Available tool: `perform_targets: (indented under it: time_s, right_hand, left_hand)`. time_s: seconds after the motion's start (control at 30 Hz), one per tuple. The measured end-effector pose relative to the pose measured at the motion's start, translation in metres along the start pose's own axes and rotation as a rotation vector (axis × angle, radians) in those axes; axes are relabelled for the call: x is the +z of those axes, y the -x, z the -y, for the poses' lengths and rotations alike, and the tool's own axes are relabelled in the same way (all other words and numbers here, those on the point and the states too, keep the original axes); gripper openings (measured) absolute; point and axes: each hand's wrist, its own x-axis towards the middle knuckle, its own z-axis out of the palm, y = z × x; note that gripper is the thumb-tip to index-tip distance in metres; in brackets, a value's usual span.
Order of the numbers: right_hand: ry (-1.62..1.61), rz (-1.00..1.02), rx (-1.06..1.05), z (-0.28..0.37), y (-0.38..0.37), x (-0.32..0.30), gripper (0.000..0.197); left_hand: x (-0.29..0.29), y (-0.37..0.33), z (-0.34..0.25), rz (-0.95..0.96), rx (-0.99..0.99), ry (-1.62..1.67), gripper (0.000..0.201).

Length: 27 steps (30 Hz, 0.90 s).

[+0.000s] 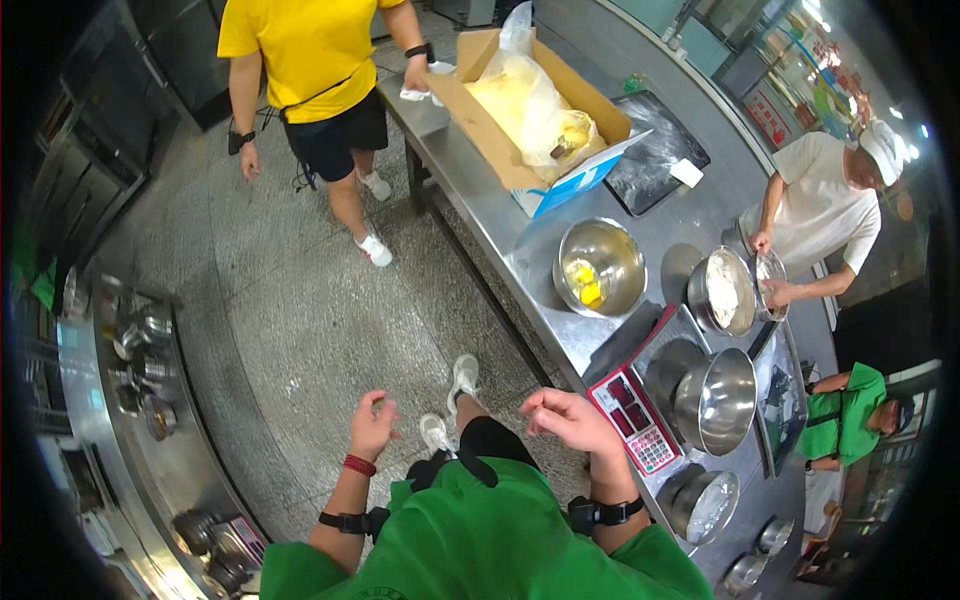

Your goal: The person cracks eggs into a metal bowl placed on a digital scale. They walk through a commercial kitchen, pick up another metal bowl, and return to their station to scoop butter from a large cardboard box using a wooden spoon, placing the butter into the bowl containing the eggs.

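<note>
Left hand: released, loosely curled above the floor
Right hand: released, half curled, nearest the red scale
Scale: on the steel table, beside a bowl
Farther: yolks in another bowl

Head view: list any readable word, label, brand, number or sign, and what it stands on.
Nothing reads clearly enough to quote.
Digital scale: keypad and display markings, too small.
Cardboard box: print on blue end, blurred.
Red sign, upper right: too small.
Wearer's green shirt: chest print, too small.

A green shirt hangs over black shorts.
</note>
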Motion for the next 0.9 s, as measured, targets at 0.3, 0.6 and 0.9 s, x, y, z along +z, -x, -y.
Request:
perform_targets:
  time_s: [0.3,0.6,0.9]
  right_hand:
    - [-0.29,-0.227,-0.291,0.043,-0.116,-0.069,0.025]
    - [-0.653,-0.344,-0.09,0.106,-0.211,-0.129,0.031]
    - [0.421,-1.014,0.175,0.189,-0.266,-0.15,0.049]
  left_hand:
    - [0.048,-0.119,-0.135,0.293,0.29,-0.434,0.024]
    - [0.109,-0.236,-0.363,0.385,0.377,-0.294,0.019]
    - [0.263,-0.388,-0.469,0.911,0.281,-0.29,0.024]
